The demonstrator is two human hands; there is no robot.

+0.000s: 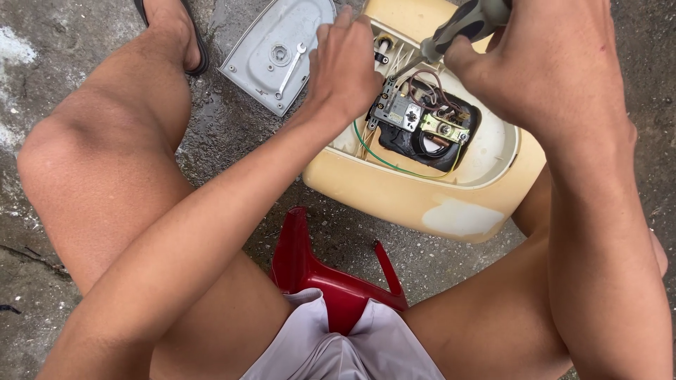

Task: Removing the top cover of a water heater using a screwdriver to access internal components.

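Screwdriver (461, 27) gripped in right hand (546, 70), left hand (345, 67) fingers curled inside cream appliance shell (422, 200), grip unclear.

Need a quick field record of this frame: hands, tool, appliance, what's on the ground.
left hand: rests on the open cream appliance housing, by the exposed parts
right hand: grips a screwdriver, shaft angled down into the housing
inside housing: metal thermostat block, brown and green wires
ground: grey cover plate with a small wrench lying on it
seat: red plastic stool
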